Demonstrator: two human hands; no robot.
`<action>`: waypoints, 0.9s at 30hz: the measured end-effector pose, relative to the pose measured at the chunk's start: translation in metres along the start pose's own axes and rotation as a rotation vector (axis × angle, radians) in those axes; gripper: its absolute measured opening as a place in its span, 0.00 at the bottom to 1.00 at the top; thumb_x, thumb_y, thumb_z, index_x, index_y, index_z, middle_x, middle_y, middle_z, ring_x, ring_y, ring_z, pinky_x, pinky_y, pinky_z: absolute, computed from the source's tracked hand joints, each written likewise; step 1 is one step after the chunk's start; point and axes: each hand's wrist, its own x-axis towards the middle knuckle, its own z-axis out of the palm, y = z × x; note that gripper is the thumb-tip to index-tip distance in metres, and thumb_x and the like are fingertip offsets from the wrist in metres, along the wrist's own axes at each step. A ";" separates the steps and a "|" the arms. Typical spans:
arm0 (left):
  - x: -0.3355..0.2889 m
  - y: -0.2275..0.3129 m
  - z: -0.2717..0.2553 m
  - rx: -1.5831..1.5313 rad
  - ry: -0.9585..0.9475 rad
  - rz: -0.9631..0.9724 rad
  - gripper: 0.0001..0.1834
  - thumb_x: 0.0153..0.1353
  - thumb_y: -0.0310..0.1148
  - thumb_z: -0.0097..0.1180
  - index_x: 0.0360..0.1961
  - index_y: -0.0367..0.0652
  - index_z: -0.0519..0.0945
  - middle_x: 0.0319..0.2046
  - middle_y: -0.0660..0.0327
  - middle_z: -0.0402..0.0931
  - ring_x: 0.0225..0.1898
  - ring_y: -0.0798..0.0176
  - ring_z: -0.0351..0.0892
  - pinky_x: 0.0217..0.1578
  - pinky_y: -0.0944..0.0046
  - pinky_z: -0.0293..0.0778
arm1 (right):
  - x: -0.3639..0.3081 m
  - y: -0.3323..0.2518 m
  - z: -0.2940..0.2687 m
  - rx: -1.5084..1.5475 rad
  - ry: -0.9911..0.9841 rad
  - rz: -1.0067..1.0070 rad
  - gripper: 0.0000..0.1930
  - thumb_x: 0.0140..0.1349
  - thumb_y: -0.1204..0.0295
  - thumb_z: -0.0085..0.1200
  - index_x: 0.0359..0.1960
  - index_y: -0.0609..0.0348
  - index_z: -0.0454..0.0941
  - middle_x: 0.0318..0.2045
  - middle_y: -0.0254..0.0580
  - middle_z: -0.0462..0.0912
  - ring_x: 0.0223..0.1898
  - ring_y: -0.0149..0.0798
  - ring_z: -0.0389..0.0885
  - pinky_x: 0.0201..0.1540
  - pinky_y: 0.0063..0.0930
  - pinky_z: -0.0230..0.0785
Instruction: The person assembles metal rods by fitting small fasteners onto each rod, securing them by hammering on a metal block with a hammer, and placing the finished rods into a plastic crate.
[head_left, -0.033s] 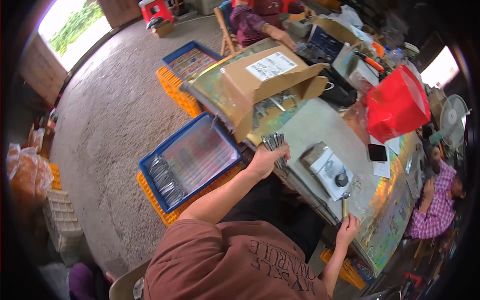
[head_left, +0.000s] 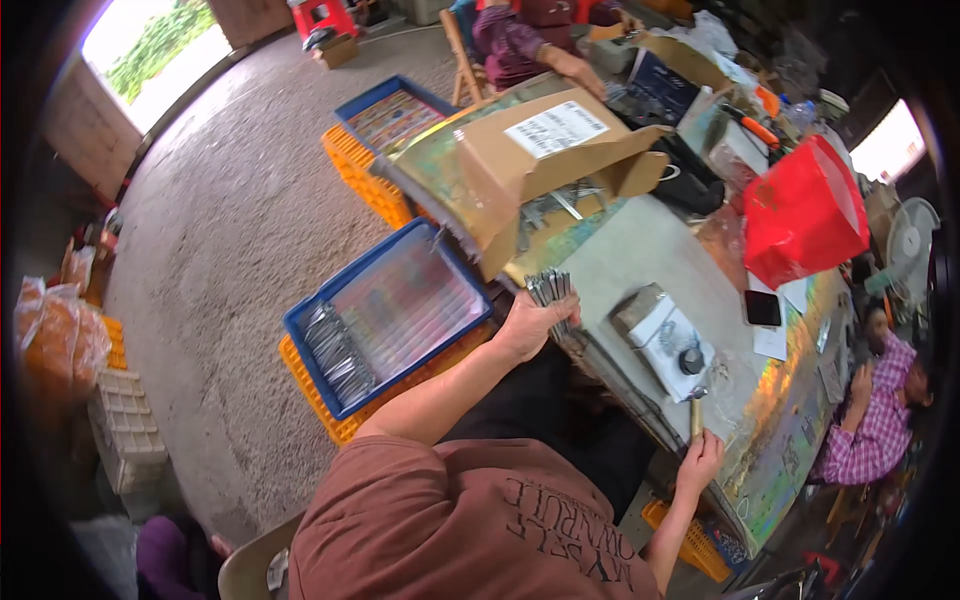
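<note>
My left hand (head_left: 530, 328) is closed around an upright bundle of thin metal pieces (head_left: 548, 287) at the table's near edge. Their exact kind is too small to make out. In my right hand (head_left: 703, 455) is the pale handle of a small hammer (head_left: 697, 418), its metal end by the corner of a white-topped block (head_left: 665, 345). A round black piece (head_left: 690, 361) sits on that block. To the left of my left forearm, a blue tray (head_left: 385, 318) holds a heap of similar metal pieces (head_left: 338, 355) at its left end.
An open cardboard box (head_left: 500, 150) with metal parts inside stands on the worktable (head_left: 625, 245). Right of it are a red bag (head_left: 805, 215), a phone (head_left: 762, 308) and a fan (head_left: 912, 235). Orange crates (head_left: 365, 180) stand at the left. Two people sit across and right.
The whole view has shifted slightly, so the table and trays appear a little further right and lower. Both hands keep their grips.
</note>
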 end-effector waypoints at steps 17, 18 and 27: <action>-0.156 0.079 -0.279 0.915 0.696 -0.011 0.11 0.48 0.21 0.54 0.33 0.44 0.72 0.26 0.71 0.71 0.27 0.75 0.68 0.28 0.72 0.68 | 0.001 0.020 0.004 -0.061 -0.093 -0.055 0.14 0.58 0.71 0.40 0.40 0.69 0.71 0.35 0.51 0.72 0.38 0.52 0.70 0.41 0.37 0.62; -0.162 0.083 -0.300 0.976 0.699 -0.002 0.11 0.48 0.20 0.53 0.34 0.43 0.72 0.26 0.71 0.71 0.28 0.75 0.68 0.30 0.72 0.68 | 0.001 0.021 0.004 -0.063 -0.089 -0.054 0.14 0.59 0.71 0.40 0.40 0.69 0.71 0.35 0.51 0.72 0.38 0.52 0.70 0.41 0.37 0.62; -0.172 0.106 -0.347 1.481 0.878 -0.130 0.15 0.46 0.25 0.57 0.37 0.38 0.72 0.27 0.58 0.76 0.28 0.65 0.74 0.33 0.67 0.69 | 0.003 0.026 0.002 -0.127 -0.094 -0.059 0.15 0.60 0.69 0.38 0.41 0.69 0.70 0.36 0.52 0.72 0.38 0.51 0.70 0.41 0.35 0.62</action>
